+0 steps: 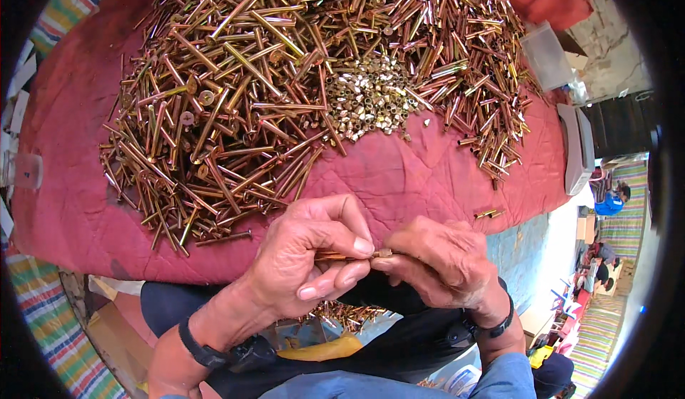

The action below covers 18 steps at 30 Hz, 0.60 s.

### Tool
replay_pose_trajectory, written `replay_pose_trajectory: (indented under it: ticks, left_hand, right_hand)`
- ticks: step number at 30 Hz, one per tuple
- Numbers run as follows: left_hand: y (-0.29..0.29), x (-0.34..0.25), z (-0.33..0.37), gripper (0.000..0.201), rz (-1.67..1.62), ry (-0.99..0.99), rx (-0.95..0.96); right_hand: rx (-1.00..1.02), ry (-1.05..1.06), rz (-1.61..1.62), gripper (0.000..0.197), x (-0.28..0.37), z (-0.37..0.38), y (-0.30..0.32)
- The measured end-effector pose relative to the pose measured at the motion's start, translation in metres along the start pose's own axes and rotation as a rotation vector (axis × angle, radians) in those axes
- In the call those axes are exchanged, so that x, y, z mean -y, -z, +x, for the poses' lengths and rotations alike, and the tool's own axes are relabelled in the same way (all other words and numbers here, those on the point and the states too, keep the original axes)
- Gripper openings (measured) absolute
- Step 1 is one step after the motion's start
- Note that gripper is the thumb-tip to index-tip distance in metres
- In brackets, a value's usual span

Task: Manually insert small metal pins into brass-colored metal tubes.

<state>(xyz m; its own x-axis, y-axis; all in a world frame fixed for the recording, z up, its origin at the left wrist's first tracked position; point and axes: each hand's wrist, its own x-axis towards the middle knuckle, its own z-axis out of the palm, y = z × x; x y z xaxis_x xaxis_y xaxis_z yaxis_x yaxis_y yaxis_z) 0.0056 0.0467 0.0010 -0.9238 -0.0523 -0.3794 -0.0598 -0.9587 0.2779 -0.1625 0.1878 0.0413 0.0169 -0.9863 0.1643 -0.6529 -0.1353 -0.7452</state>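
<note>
My left hand [303,246] is closed in front of the table's near edge, pinching a thin brass-coloured bolt [330,256] that lies crosswise. At its right end is a small metal piece [385,253], like a cone nut, between the thumb and fingers of my right hand [446,263]. My fingers hide most of both parts. Beyond my hands lies a big heap of long countersunk bolts [214,106]. Small cone nuts [371,96] form a silvery-gold patch at the heap's near middle. Coppery tubes or sleeves [489,106] are piled to the right.
A red quilted cloth [399,178] covers the table. Two loose short sleeves [489,213] lie near its right edge, below a grey flat device [576,149]. A clear plastic box [546,57] stands far right. More metal parts [342,317] sit below, between my legs. Other people [612,199] sit far right.
</note>
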Motion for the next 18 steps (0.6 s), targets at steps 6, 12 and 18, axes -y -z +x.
replay_pose_trajectory:
  ticks: [6,12,18]
  left_hand:
    - [-0.002,0.001,0.002,0.003,0.04,0.038,-0.051]
    - [-0.018,-0.007,-0.003,0.011,0.911,-0.063,0.128]
    - [0.002,-0.024,0.038,0.02,2.256,-1.298,-0.246]
  right_hand:
    - [-0.094,-0.068,-0.037,0.018,0.008,0.0,-0.005]
    - [-0.104,0.079,-0.287,0.02,-0.013,-0.01,0.019]
    - [-0.428,-0.084,-0.653,0.016,-0.082,0.001,0.053]
